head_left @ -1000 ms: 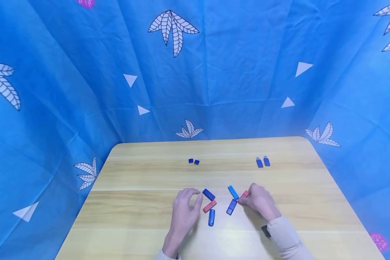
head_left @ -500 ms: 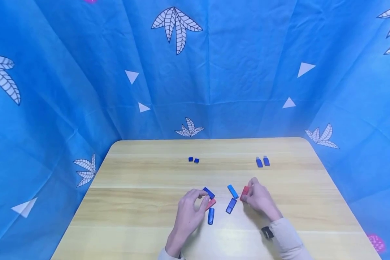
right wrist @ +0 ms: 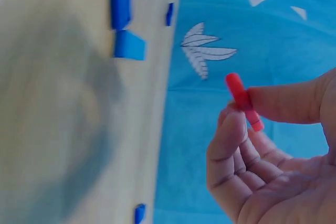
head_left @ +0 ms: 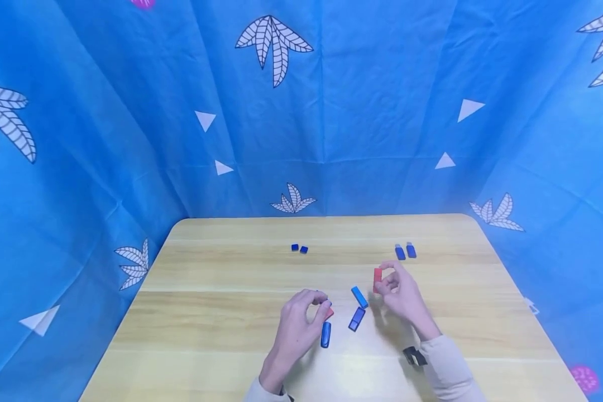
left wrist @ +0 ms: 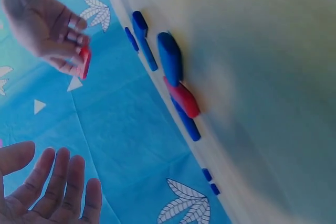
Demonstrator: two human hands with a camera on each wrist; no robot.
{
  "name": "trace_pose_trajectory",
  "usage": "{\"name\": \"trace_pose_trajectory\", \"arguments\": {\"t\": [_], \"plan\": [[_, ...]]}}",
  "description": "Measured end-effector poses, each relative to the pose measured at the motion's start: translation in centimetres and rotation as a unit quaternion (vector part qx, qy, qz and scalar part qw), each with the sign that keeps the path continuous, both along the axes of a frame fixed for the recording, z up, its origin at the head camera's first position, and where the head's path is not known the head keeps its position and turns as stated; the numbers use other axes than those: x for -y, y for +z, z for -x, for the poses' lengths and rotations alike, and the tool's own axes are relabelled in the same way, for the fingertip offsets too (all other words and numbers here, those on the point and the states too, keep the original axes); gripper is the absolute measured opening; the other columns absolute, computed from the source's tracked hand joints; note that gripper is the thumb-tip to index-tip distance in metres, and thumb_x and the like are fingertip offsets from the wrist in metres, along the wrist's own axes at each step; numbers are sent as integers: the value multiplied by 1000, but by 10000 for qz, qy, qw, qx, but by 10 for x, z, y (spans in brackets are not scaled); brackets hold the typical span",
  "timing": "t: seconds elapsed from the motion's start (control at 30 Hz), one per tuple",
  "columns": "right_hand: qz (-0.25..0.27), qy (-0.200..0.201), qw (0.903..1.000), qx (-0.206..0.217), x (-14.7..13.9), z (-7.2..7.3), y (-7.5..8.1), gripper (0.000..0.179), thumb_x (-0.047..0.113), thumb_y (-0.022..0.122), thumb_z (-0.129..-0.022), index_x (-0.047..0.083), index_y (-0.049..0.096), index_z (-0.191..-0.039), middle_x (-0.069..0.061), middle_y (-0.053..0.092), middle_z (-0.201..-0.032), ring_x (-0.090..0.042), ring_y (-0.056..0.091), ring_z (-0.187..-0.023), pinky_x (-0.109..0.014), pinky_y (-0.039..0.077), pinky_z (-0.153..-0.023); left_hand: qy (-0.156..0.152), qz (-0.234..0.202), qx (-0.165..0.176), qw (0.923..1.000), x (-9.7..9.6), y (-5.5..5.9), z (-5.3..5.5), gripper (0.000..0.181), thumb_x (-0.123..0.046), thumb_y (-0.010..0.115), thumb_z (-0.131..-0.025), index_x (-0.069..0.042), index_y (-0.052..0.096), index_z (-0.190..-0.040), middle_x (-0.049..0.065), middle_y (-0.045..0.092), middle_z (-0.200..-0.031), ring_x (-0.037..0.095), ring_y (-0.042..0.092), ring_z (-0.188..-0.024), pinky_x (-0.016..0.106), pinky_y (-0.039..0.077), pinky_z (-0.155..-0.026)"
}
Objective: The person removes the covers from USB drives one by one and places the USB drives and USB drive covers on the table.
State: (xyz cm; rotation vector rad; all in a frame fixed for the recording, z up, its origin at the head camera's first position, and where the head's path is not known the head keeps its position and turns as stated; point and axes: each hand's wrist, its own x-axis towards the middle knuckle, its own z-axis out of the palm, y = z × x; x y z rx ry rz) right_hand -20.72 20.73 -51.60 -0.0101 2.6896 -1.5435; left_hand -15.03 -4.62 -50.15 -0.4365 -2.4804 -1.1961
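In the head view my right hand [head_left: 403, 295] holds a red USB stick [head_left: 378, 279] raised over the table. The right wrist view shows thumb and forefinger pinching this red stick [right wrist: 237, 85]. On the table beside that hand lie a light blue stick [head_left: 359, 297] and a dark blue stick [head_left: 357, 319], end to end. My left hand [head_left: 297, 329] hovers with relaxed fingers over another red stick [head_left: 329, 314], partly hiding it. A shiny blue stick [head_left: 325, 335] lies below its thumb. A dark blue stick [left wrist: 186, 121], mostly covered in the head view, shows in the left wrist view.
Two uncapped blue USB sticks [head_left: 400, 253] with bare plugs lie at the back right of the wooden table [head_left: 221, 268]. Two small dark blue caps [head_left: 295, 247] sit at the back left of centre. A blue patterned curtain [head_left: 362, 111] surrounds the table's back and sides.
My right hand has lifted the red USB stick off the table and moved it up and away from the two blue sticks. My left hand has shifted right, over the left group.
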Motion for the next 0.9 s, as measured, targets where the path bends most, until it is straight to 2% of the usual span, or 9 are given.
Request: {"name": "trace_pose_trajectory", "arguments": {"t": [0.1, 0.27, 0.47, 0.53, 0.67, 0.77, 0.9], "plan": [[11, 63, 9999, -110, 3, -3, 11, 34, 4, 63, -94, 2, 55, -127, -14, 68, -96, -19, 62, -87, -28, 53, -76, -84, -16, -29, 10000, -5, 3, 1, 9, -15, 73, -93, -13, 76, -101, -5, 74, -89, 9, 68, -86, 30, 56, -84], [97, 262, 9993, -247, 11, -12, 28, 13, 7, 62, -97, 1, 66, -108, -12, 68, -97, -18, 62, -88, -24, 53, -75, -171, 3, -25, 9999, -12, 10, 4, 13, -20, 70, -96, -13, 75, -105, -4, 74, -88, 5, 66, -83, 28, 55, -81], [516, 730, 9947, -511, 21, -27, 46, 14, 13, 59, -102, 2, 65, -108, -11, 67, -94, -14, 65, -81, -25, 55, -66, -327, -240, 22, 9992, -21, 19, 8, 21, -27, 68, -98, -13, 73, -112, 0, 76, -94, 7, 68, -80, 20, 54, -68], [641, 970, 9915, -590, 25, -32, 50, 13, 14, 57, -103, 4, 63, -108, -11, 67, -93, -11, 66, -76, -28, 57, -62, -391, -420, 88, 9983, -24, 21, 9, 25, -31, 66, -99, -12, 71, -114, 0, 75, -94, 8, 68, -79, 18, 53, -63], [708, 1642, 9802, -854, 33, -43, 54, 12, 14, 56, -104, 6, 63, -110, -11, 71, -93, -7, 67, -67, -32, 60, -59, -556, -784, 225, 9951, -28, 25, 10, 29, -34, 65, -100, -10, 70, -115, 0, 75, -92, 6, 66, -77, 17, 52, -61], [668, 2069, 9694, -1140, 39, -49, 55, 13, 14, 57, -104, 8, 65, -111, -10, 74, -94, -4, 67, -66, -31, 60, -61, -707, -1014, 284, 9919, -28, 26, 9, 22, -31, 66, -99, -11, 71, -108, -2, 74, -87, 2, 64, -73, 18, 53, -61], [523, 2289, 9605, -1496, 43, -53, 54, 11, 13, 59, -102, 10, 67, -110, -5, 75, -90, -1, 66, -67, -27, 59, -63, -771, -1228, 360, 9888, -28, 24, 7, 15, -29, 67, -99, -15, 71, -97, -5, 72, -81, -1, 60, -69, 19, 52, -60]]}}
